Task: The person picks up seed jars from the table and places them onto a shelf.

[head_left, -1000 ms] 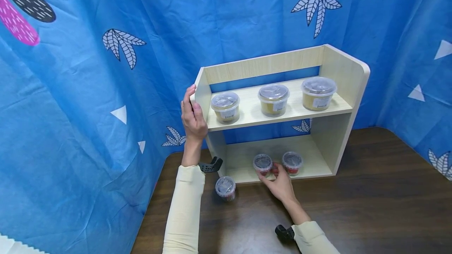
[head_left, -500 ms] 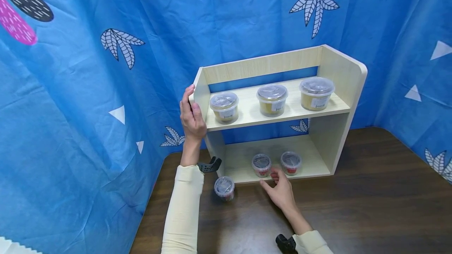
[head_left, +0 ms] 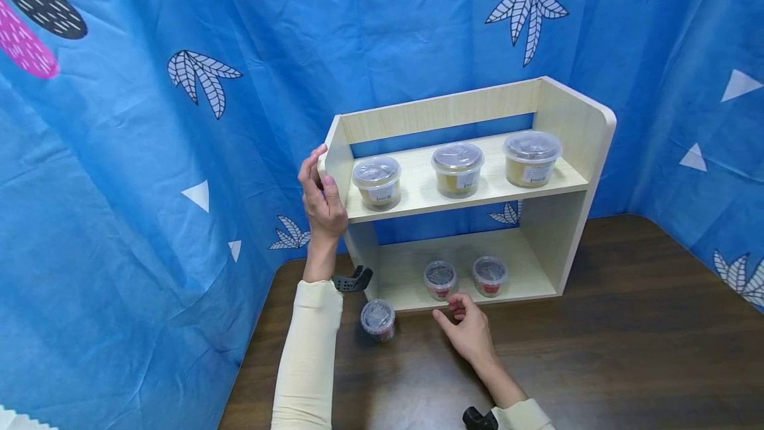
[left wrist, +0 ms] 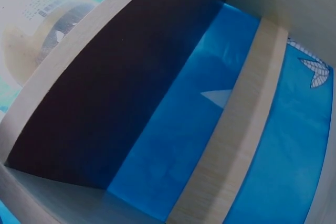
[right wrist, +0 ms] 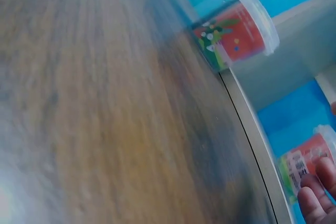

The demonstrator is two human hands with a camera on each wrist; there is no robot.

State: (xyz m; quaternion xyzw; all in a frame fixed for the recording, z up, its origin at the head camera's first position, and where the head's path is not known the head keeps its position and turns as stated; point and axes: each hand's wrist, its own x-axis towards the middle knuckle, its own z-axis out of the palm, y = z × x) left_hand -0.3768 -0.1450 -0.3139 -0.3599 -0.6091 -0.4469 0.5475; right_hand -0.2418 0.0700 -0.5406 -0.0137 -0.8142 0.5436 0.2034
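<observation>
My left hand [head_left: 325, 201] rests against the left side panel of a pale wooden two-tier shelf [head_left: 442, 106], thumb by its front edge. My right hand [head_left: 468, 334] is just in front of the lower board, fingers loosely bent and nothing held. Behind its fingertips a small lidded plastic cup [head_left: 440, 280] with red contents stands on that board; a matching cup [head_left: 490, 277] is to its right. A third small cup [head_left: 378, 320] stands on the table by the shelf's left front corner. The right wrist view shows fingertips [right wrist: 311, 203] in front of a red-labelled cup [right wrist: 310, 156].
On the upper board stand three larger lidded tubs with yellowish contents: a left tub [head_left: 377, 182], a middle tub [head_left: 457, 170] and a right tub [head_left: 532, 158]. The shelf stands on a dark wooden table [head_left: 644, 324]. A blue patterned curtain [head_left: 418, 38] hangs behind.
My right hand has let go of the left cup on the lower board and drawn back towards the table's front. My left hand has stayed at the side panel.
</observation>
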